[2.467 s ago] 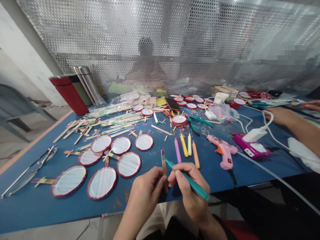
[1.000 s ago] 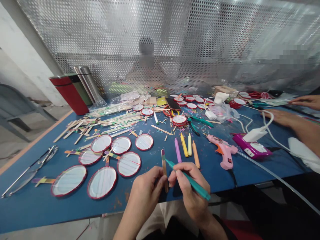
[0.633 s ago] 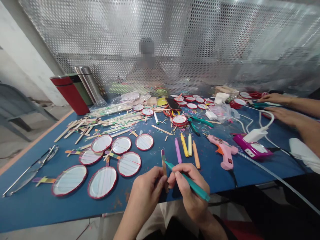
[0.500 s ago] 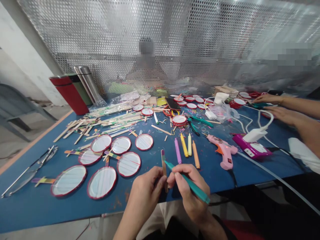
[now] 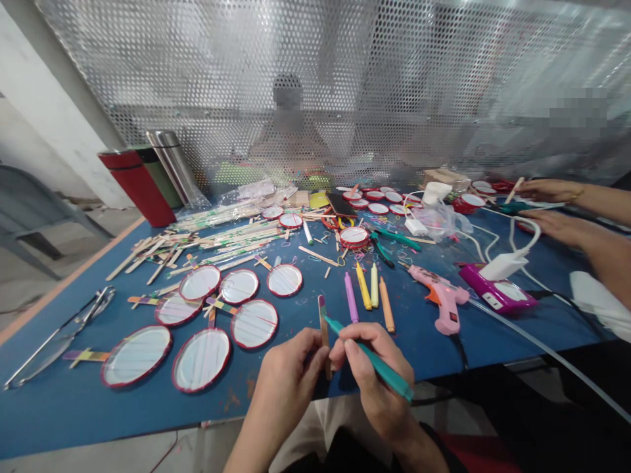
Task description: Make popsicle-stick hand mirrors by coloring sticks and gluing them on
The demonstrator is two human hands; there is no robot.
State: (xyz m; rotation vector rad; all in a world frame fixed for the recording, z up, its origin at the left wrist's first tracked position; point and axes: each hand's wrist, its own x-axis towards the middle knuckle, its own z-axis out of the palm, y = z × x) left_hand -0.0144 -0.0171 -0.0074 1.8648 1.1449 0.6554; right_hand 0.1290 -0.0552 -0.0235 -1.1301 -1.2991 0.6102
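Between the thumb and fingers of my left hand [image 5: 293, 371] a wooden craft stick [image 5: 324, 332] is held upright near the table's front edge. Its top end is coloured purple, with a green patch below. My right hand [image 5: 372, 374] grips a teal marker [image 5: 387, 371], whose tip touches the stick or is very close to it. Just beyond lie a purple marker [image 5: 351, 297], a yellow marker [image 5: 363, 287], a pale yellow marker [image 5: 374, 286] and an orange marker [image 5: 386, 305]. Several round red-rimmed discs with coloured stick handles, such as this disc [image 5: 201, 360], lie to the left.
A pink glue gun [image 5: 444, 295] and a purple power strip [image 5: 497, 289] with cables are at right. Craft sticks [image 5: 231, 240] pile up at the back left, near a red flask [image 5: 138, 188]. Eyeglasses [image 5: 59, 338] lie far left. A co-worker's hands [image 5: 557, 203] are at far right.
My hands, the craft stick and the teal marker stay almost in place. At far right, the co-worker's hand now holds up a small wooden stick.
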